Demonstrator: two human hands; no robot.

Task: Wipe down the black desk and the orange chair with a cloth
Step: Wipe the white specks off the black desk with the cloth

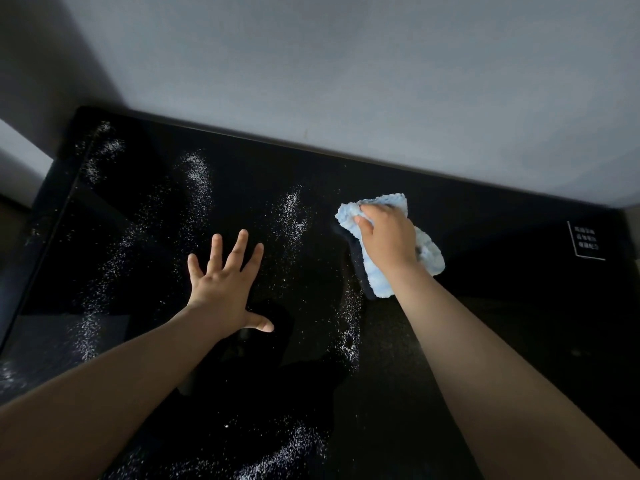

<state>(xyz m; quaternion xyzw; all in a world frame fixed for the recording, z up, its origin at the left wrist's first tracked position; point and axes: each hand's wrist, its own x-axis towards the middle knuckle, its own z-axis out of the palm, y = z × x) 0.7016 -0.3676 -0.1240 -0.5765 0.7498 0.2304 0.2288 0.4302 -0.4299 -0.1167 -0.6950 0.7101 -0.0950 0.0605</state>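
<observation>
White grains (287, 445) strewn in patches from the near edge across the left and middle of the black desk (485, 323); the right part looks clean. Left hand (221, 285) flat on the top among the grains, fingers straight and spread, holding nothing; probably bracing. Beyond it, right hand (388, 237) presses a light-blue cloth (381, 285) to the desk, fingers curled into its bunched front edge. White printed label (587, 240) far right; grey wall (346, 81) behind. Orange chair not in view. Step in hand: desk wipe, partly done. Next calls for sweeping the cloth leftward through the grains, and lifting the left hand clear.
</observation>
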